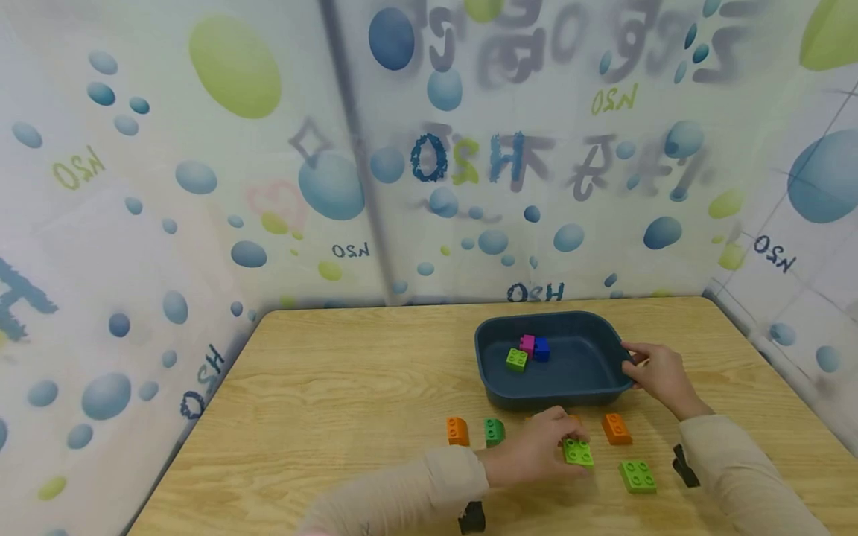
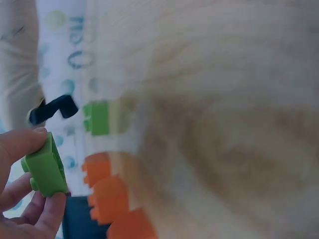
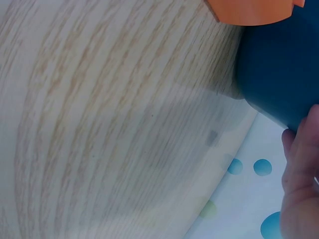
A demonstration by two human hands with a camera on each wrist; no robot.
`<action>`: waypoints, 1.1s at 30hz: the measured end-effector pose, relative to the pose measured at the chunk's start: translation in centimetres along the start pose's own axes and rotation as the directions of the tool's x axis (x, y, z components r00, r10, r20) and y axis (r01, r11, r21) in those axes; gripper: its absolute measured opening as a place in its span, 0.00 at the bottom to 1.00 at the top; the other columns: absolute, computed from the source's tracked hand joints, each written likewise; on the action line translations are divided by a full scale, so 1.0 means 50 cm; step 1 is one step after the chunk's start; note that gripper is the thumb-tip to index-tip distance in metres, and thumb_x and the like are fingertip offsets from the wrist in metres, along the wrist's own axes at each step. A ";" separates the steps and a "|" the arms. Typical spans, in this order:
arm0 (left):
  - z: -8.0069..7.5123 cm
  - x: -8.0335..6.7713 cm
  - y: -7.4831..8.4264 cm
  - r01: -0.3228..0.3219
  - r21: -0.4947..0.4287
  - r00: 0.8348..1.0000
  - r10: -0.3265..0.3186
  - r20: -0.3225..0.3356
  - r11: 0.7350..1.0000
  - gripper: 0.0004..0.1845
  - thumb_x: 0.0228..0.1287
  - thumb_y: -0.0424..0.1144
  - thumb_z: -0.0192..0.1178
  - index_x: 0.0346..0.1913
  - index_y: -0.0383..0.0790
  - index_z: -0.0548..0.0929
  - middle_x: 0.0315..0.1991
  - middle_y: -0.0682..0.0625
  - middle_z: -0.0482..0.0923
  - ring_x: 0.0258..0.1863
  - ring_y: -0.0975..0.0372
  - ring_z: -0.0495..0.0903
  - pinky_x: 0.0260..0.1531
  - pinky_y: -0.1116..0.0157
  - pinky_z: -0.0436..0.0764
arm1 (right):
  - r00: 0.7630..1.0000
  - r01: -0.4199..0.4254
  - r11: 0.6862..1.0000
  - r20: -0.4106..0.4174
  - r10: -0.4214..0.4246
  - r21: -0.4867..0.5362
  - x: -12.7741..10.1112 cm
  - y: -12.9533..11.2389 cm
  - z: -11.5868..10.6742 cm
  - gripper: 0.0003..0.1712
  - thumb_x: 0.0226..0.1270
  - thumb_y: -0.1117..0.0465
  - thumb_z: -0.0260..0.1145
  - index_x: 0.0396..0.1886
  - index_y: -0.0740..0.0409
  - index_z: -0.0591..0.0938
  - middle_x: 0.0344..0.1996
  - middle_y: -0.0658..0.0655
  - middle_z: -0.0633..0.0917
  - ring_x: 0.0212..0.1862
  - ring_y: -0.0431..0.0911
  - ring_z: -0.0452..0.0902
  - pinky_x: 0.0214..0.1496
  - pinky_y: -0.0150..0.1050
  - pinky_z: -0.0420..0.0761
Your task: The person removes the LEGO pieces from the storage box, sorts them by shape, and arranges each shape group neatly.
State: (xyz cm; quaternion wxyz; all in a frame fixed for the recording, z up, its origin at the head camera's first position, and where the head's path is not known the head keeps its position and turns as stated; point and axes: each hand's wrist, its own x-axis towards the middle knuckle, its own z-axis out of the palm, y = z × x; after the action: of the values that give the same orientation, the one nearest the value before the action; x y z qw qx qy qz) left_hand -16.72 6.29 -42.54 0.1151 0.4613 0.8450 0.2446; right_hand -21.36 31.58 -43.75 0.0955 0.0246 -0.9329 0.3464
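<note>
My left hand pinches a light green toy building brick between thumb and fingers, just above the table in front of the bin. In the left wrist view the brick's hollow underside is turned partly to the camera. At the right end of a dark blue plastic bin, my right hand grips the rim. Inside the bin, toward its left, lie a pink brick, a blue brick and a light green brick. The right wrist view shows right-hand fingers against the bin's outer wall.
Before the bin stand an orange brick, a dark green brick and another orange brick; more orange is partly hidden behind my left hand. A light green brick sits nearer me. Patterned curtains surround the wooden table.
</note>
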 end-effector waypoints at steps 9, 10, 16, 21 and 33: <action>0.053 0.002 0.004 -0.036 0.055 0.995 0.031 0.091 0.998 0.20 0.53 0.51 0.61 0.48 0.49 0.76 0.43 0.63 0.70 0.40 0.77 0.66 0.37 0.85 0.64 | 1.000 0.000 1.000 0.013 0.000 0.002 0.001 0.002 0.001 0.24 0.54 0.70 0.55 0.52 0.77 0.70 0.25 0.63 0.80 0.16 0.48 0.76 0.16 0.34 0.74; 0.058 0.003 0.004 -0.034 0.059 0.995 0.028 0.096 0.998 0.20 0.53 0.51 0.61 0.48 0.49 0.76 0.43 0.63 0.70 0.40 0.77 0.66 0.37 0.85 0.64 | 1.000 0.002 1.000 0.012 -0.002 0.000 0.002 0.003 0.001 0.24 0.54 0.70 0.55 0.52 0.77 0.70 0.25 0.63 0.80 0.16 0.48 0.76 0.16 0.34 0.74; 0.075 0.004 0.000 -0.011 0.080 0.993 0.002 0.114 0.997 0.20 0.53 0.52 0.61 0.48 0.50 0.75 0.46 0.62 0.70 0.47 0.75 0.67 0.40 0.83 0.66 | 1.000 -0.002 1.000 0.013 0.002 0.001 0.002 0.003 0.002 0.23 0.55 0.70 0.55 0.52 0.77 0.70 0.25 0.62 0.79 0.16 0.47 0.76 0.16 0.34 0.74; 0.077 0.007 0.002 -0.004 0.089 0.993 -0.007 0.120 0.996 0.19 0.52 0.52 0.61 0.46 0.49 0.74 0.42 0.62 0.68 0.37 0.77 0.67 0.33 0.84 0.65 | 1.000 0.005 1.000 0.009 -0.005 0.013 0.001 0.003 0.001 0.23 0.54 0.71 0.55 0.52 0.77 0.70 0.25 0.63 0.79 0.16 0.48 0.76 0.16 0.34 0.73; 0.084 0.016 0.004 0.044 0.062 0.991 -0.052 0.127 0.997 0.20 0.49 0.54 0.63 0.44 0.51 0.72 0.41 0.62 0.69 0.33 0.77 0.67 0.30 0.83 0.66 | 1.000 0.007 1.000 0.011 -0.007 0.022 0.000 0.000 -0.002 0.23 0.54 0.71 0.55 0.52 0.77 0.70 0.25 0.63 0.80 0.16 0.48 0.76 0.16 0.34 0.74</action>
State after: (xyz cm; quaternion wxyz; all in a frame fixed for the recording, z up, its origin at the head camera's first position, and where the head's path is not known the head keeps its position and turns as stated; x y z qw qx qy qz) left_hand -15.25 8.37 -46.00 0.1613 0.4587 0.8537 0.1864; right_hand -21.36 31.64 -43.70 0.0912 0.0307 -0.9295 0.3561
